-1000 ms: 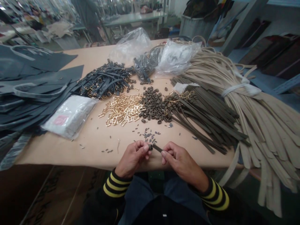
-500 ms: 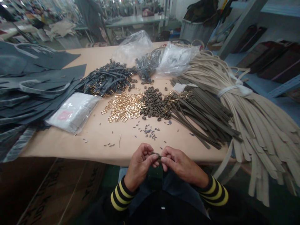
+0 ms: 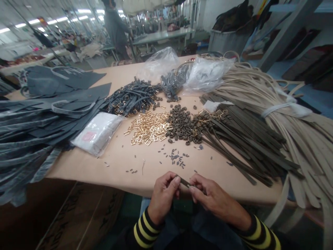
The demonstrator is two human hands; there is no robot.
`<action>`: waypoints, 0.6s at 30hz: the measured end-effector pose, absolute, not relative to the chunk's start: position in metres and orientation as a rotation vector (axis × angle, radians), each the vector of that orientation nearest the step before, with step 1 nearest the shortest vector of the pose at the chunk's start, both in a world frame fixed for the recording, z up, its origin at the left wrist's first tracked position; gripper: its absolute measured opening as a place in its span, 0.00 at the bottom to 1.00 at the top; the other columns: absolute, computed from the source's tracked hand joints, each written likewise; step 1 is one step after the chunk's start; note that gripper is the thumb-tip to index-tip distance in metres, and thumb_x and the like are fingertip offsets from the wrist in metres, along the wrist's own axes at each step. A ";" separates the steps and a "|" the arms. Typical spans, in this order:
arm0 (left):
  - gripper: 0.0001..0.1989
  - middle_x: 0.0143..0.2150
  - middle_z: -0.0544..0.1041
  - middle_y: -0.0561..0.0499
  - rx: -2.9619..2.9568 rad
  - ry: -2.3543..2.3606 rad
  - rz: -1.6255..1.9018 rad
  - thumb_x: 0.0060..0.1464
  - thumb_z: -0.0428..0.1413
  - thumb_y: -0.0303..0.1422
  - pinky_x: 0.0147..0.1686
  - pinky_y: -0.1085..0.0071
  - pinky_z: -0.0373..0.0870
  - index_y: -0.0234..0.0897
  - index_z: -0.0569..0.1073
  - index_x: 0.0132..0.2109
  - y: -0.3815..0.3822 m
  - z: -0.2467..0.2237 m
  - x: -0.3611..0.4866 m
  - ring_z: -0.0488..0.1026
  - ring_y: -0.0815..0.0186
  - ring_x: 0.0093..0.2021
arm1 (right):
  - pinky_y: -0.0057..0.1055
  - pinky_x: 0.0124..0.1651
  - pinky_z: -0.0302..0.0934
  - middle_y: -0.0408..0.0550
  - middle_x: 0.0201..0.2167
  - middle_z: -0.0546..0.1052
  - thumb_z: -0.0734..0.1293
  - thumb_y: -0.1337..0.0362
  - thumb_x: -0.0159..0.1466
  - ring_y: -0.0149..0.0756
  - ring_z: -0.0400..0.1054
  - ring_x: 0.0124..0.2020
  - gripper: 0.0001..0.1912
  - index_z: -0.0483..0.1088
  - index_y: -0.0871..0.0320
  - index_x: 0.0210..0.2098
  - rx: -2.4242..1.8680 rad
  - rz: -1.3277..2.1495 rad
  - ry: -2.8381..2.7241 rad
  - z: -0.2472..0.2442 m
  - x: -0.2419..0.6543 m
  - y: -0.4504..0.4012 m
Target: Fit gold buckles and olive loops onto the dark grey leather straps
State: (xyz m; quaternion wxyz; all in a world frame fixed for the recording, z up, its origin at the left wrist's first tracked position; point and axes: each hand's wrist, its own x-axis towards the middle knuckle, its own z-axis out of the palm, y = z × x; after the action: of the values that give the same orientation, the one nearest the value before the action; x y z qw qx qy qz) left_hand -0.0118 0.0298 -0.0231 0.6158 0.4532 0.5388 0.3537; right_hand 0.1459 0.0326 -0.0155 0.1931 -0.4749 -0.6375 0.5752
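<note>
A short dark olive strip (image 3: 183,181) is stretched between my two hands at the table's front edge. My left hand (image 3: 166,194) pinches its left end between thumb and fingers. The other end is in the closed fingers of my right hand (image 3: 212,198). Beyond them lie small dark pieces (image 3: 177,158) scattered on the table, a pile of gold rectangular buckles (image 3: 151,127) and a pile of dark olive loops (image 3: 182,123). Long dark olive straps (image 3: 247,135) lie to the right.
Beige straps (image 3: 293,121) hang over the table's right edge. Grey pieces (image 3: 65,114) cover the left side, beside a wrapped white packet (image 3: 97,133). Dark straps with gold hardware (image 3: 132,97) and clear plastic bags (image 3: 208,73) lie farther back. A person (image 3: 117,29) stands in the background.
My hands have moved apart, showing more of the dark strip between them. The view has shifted, so the table appears lower and the standing person shows more.
</note>
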 end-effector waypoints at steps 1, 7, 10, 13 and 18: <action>0.15 0.16 0.62 0.57 1.040 1.243 0.816 0.48 0.51 0.42 0.21 0.76 0.56 0.34 0.63 0.25 0.032 -0.023 -0.013 0.58 0.74 0.18 | 0.23 0.23 0.52 0.38 0.19 0.66 0.54 0.63 0.61 0.25 0.57 0.17 0.07 0.58 0.58 0.28 -1.343 1.645 -1.775 -0.015 0.147 0.035; 0.14 0.19 0.65 0.54 1.405 1.365 0.757 0.53 0.46 0.38 0.25 0.74 0.59 0.35 0.65 0.25 0.067 -0.017 -0.025 0.62 0.70 0.22 | 0.24 0.23 0.50 0.40 0.20 0.65 0.55 0.64 0.60 0.26 0.56 0.19 0.08 0.60 0.58 0.26 -1.406 1.579 -1.726 -0.021 0.150 0.051; 0.09 0.32 0.71 0.47 1.913 1.570 0.761 0.54 0.46 0.32 0.35 0.70 0.63 0.34 0.69 0.33 0.101 -0.019 -0.041 0.66 0.65 0.33 | 0.24 0.22 0.48 0.40 0.18 0.63 0.54 0.62 0.60 0.26 0.54 0.18 0.10 0.60 0.59 0.26 -1.436 1.600 -1.669 -0.027 0.151 0.056; 0.10 0.42 0.69 0.39 2.392 1.748 0.571 0.53 0.44 0.26 0.42 0.63 0.61 0.30 0.68 0.40 0.135 -0.023 -0.057 0.64 0.58 0.42 | 0.24 0.21 0.47 0.40 0.19 0.63 0.54 0.60 0.60 0.25 0.52 0.17 0.10 0.59 0.59 0.27 -1.428 1.651 -1.599 -0.030 0.151 0.057; 0.11 0.38 0.69 0.40 2.677 1.730 0.126 0.52 0.43 0.22 0.39 0.63 0.63 0.30 0.67 0.40 0.158 -0.024 -0.065 0.63 0.59 0.39 | 0.24 0.21 0.47 0.41 0.20 0.65 0.55 0.58 0.59 0.25 0.52 0.18 0.11 0.59 0.59 0.27 -1.427 1.695 -1.557 -0.031 0.152 0.058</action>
State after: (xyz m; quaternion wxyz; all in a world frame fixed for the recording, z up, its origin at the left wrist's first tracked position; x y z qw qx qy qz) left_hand -0.0646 0.1583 -0.0237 -0.0242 0.8391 0.5420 0.0396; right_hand 0.1516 0.0576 -0.0310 0.2151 -0.5145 -0.5615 0.6113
